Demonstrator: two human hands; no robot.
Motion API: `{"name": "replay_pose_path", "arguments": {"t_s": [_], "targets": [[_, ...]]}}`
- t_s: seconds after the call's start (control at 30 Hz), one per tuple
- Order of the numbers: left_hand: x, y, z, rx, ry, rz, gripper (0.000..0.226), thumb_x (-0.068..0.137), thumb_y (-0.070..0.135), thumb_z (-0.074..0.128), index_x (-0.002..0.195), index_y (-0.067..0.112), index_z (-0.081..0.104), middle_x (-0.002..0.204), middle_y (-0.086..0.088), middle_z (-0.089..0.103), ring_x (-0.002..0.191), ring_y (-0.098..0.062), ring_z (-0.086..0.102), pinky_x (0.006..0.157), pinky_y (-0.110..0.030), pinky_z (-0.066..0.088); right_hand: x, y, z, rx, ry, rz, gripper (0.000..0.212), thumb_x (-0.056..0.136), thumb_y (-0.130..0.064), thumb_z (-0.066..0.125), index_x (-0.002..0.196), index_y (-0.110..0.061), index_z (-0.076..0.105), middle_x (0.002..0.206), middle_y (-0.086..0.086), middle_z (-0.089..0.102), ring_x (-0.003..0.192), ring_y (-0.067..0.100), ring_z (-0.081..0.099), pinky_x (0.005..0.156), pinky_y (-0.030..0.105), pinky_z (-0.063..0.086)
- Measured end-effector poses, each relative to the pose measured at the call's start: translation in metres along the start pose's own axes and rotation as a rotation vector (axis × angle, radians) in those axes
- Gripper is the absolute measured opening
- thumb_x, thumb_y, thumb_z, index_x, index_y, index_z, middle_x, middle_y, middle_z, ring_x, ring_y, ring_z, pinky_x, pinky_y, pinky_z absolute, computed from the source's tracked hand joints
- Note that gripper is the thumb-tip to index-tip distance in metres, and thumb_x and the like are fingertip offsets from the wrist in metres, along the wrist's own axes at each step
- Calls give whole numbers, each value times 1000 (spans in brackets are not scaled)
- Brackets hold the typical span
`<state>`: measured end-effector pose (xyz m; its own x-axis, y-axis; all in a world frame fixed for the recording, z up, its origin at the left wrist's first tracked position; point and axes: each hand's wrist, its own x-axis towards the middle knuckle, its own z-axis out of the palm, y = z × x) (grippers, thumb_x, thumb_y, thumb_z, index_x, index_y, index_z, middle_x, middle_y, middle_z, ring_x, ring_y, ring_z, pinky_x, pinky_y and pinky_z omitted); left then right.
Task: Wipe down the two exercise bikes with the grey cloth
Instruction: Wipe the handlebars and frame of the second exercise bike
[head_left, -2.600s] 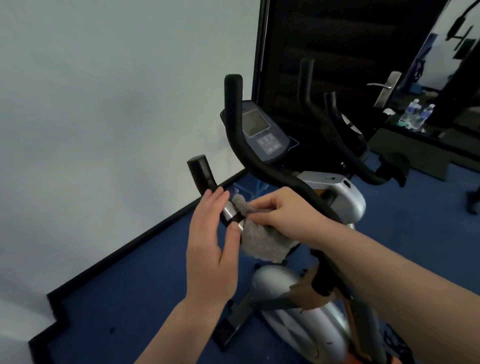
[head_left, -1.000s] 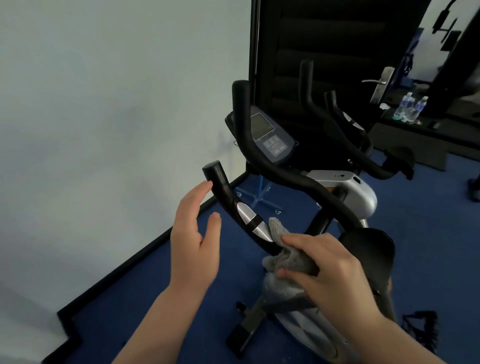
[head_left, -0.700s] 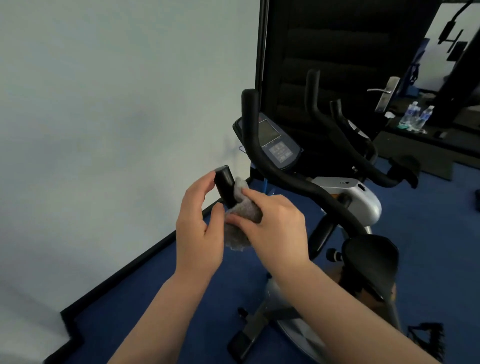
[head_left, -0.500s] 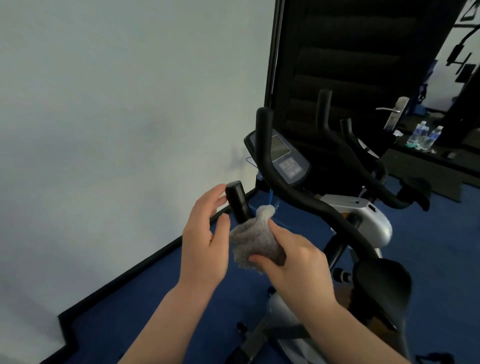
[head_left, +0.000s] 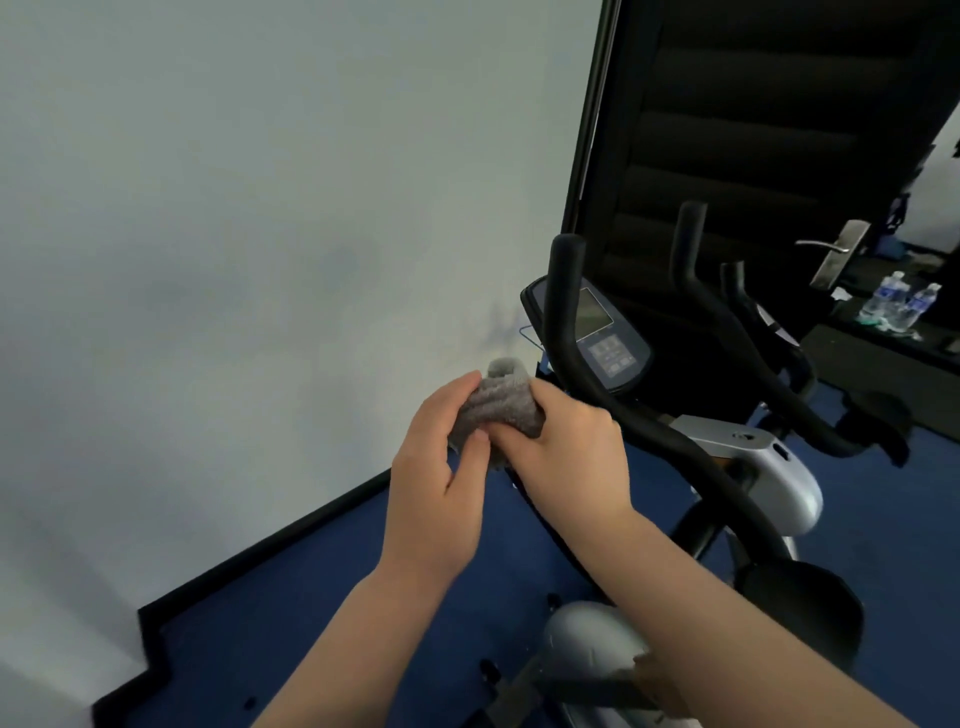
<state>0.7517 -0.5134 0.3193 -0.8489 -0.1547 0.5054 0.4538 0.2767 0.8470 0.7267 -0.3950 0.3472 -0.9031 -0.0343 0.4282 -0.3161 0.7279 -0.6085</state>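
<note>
Both hands meet just left of the near exercise bike's (head_left: 748, 467) black handlebar: the left hand (head_left: 436, 488) and right hand (head_left: 566, 457) each clutch the grey cloth (head_left: 501, 410), bunched between their fingers. Its top edge pokes up above the fingertips, against the pale wall (head_left: 260, 208).

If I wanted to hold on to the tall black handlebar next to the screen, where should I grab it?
Grab the tall black handlebar on its straight upright part near the rounded top, reaching in from the wall side. That stretch is bare and round, so fingers can wrap it. The screen sits close behind it, and lower down both hands, left and right, are bunched around the grey cloth.
</note>
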Motion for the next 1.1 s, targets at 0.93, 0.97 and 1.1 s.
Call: {"name": "replay_pose_path", "arguments": {"t_s": [0.93, 0.97, 1.1], "targets": [[-50, -20, 35, 278, -285, 184, 53, 97, 31, 32, 148, 14, 28, 159, 7, 9, 147, -11, -1, 116, -17, 4, -97, 39, -41, -184, -66, -45, 43, 82, -8, 66, 123, -18, 63, 102, 0, 73, 91, 21, 68, 77, 38, 56], [-56, -19, 36, 286, -300, 173, 55, 97, 34, 31, 148, 15, 26, 159, 9, 9, 147, -9, -1, 115, -15, 4, -102, 41, -44, -185, -73, -38, 43, 81, -8, 67, 122, -19, 64, 101, 1, 74, 91, 22, 68, 77, 38, 55], [-68, -12, 35, 326, -327, 112, 59, 95, 39, 35, 149, 23, 19, 157, 17, 5, 145, -1, -2, 112, -10, 4, -104, 45, -58, -205, -170, 28, 44, 84, -18, 63, 126, -31, 58, 105, -2, 72, 96, 19, 65, 83, 33, 51]]}}
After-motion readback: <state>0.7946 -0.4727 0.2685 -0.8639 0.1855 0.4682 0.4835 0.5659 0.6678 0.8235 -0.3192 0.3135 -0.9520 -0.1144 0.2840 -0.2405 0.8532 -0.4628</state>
